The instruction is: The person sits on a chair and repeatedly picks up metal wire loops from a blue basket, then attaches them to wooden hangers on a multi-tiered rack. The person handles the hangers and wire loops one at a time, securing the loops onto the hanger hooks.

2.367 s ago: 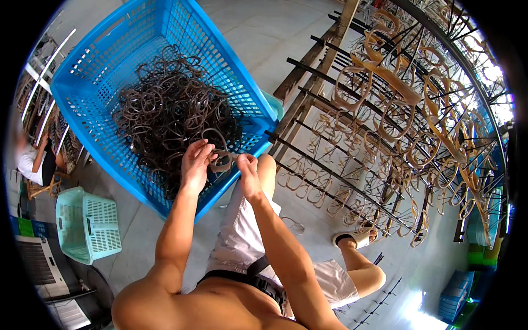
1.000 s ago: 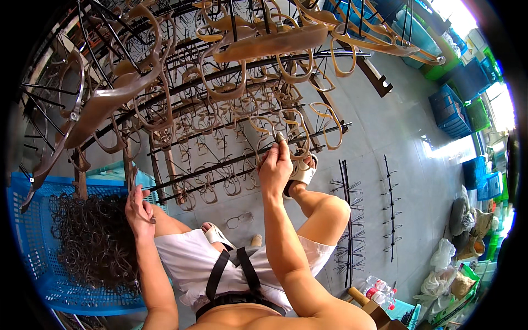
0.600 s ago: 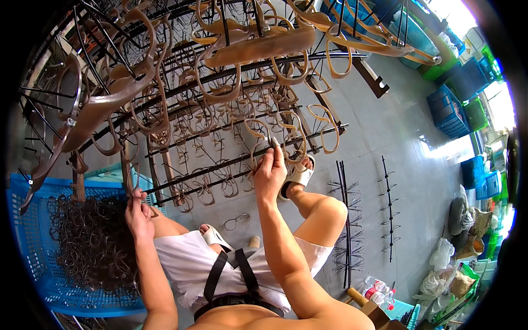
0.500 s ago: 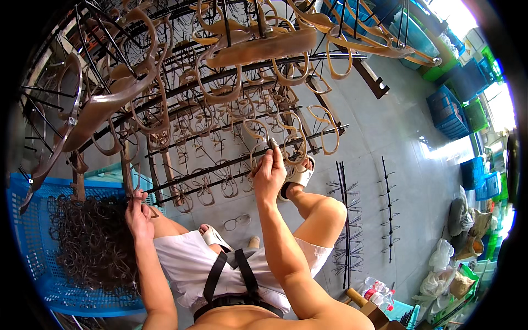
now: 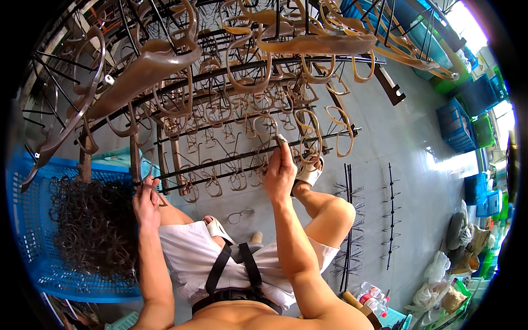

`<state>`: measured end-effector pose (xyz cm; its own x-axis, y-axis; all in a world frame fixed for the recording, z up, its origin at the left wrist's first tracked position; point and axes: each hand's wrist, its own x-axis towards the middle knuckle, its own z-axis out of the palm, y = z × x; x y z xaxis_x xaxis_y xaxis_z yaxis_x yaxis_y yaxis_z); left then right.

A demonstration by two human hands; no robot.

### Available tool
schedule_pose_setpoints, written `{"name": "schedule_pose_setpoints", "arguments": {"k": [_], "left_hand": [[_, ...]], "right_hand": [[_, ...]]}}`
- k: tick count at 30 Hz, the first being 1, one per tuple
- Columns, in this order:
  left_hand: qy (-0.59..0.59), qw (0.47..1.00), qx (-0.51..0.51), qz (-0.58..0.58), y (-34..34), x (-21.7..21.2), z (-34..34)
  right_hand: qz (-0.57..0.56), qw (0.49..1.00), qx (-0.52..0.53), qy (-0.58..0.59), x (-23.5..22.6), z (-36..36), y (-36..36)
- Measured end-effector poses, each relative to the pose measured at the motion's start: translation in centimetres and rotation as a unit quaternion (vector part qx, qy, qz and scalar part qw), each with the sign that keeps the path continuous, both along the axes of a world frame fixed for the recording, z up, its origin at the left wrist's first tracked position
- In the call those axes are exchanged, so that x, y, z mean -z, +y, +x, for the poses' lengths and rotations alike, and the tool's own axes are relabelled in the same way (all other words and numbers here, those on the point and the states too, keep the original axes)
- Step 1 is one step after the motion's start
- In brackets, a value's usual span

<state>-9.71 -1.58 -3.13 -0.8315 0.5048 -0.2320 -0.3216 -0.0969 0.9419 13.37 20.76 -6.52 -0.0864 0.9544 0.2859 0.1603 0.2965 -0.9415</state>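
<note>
Brown eyeglass frames hang in rows on a rack of black rods with thin wire prongs. My right hand is raised at a lower rod, its fingers pinched at the edge of a light brown eyeglass frame. Something pale covers a fingertip there; I cannot make out what. Further left, beside the rack's upright, my left hand is closed on another brown eyeglass frame, partly hidden by the fingers. Larger-looking frames hang close above both hands.
A blue plastic basket heaped with dark brown eyeglass frames stands at my left. One frame lies on the grey floor near my feet. Prong-bearing black rods lie to the right. Blue crates, bags and bottles line the right side.
The whole view has shifted, so the rack and floor items sit further right. My right hand still pinches at the lower rod, and my left hand keeps its frame.
</note>
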Motion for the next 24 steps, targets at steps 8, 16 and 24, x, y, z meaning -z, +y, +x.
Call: {"name": "schedule_pose_setpoints", "arguments": {"k": [8, 16, 24], "left_hand": [[-0.001, 1.0, 0.023, -0.001, -0.1, -0.2, -0.1], [0.006, 1.0, 0.018, -0.014, -0.3, 0.2, -0.4], [0.0, 1.0, 0.008, -0.011, -0.7, -0.8, 0.2]], "right_hand": [[-0.028, 0.998, -0.04, 0.036, -0.2, 0.2, -0.3], [0.052, 0.998, -0.023, -0.029, -0.9, 0.2, -0.1], [-0.111, 0.992, -0.023, 0.053, -2.2, 0.7, 0.0]]}}
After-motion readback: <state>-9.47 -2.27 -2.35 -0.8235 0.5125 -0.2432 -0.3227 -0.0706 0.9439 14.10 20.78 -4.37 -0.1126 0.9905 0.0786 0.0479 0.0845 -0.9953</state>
